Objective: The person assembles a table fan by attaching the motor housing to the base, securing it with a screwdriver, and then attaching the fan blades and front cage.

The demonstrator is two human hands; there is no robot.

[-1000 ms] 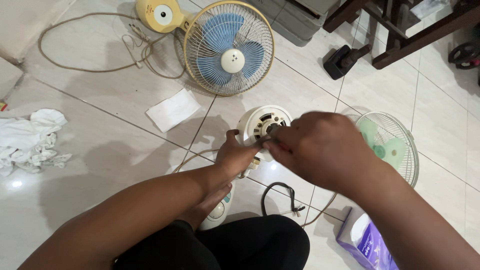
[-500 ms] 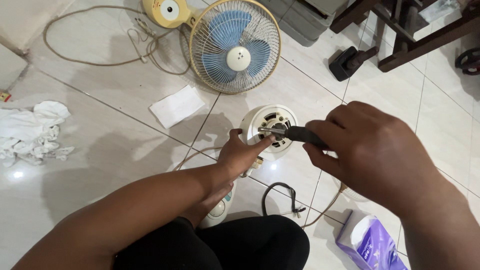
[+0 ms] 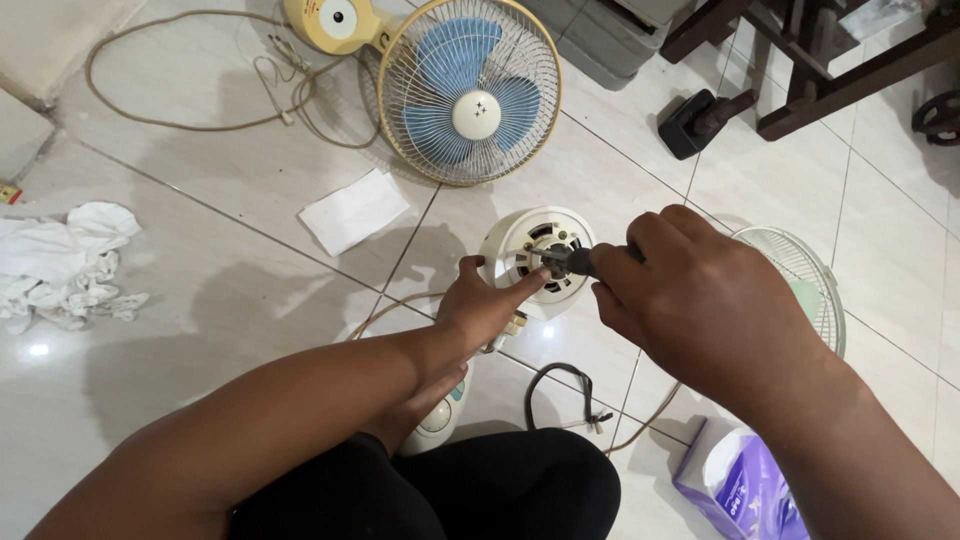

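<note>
A cream fan motor housing (image 3: 527,243) stands on the tiled floor in front of me, its vented face up. My left hand (image 3: 482,305) grips its lower left side, forefinger pointing toward the centre. My right hand (image 3: 700,300) is shut on a dark-handled screwdriver (image 3: 572,262), whose tip sits at the middle of the housing. The fan's base with its knob (image 3: 438,418) lies by my foot.
A cream fan with blue blades (image 3: 468,92) and its cord lie at the back. A fan guard with green blades (image 3: 810,285) is at right, a purple tissue pack (image 3: 742,490) lower right, white rags (image 3: 60,265) left, paper (image 3: 352,211), a black cable (image 3: 560,385).
My right hand has moved the screwdriver in closer, so its tip now rests at the housing's centre. My left hand keeps its hold on the housing.
</note>
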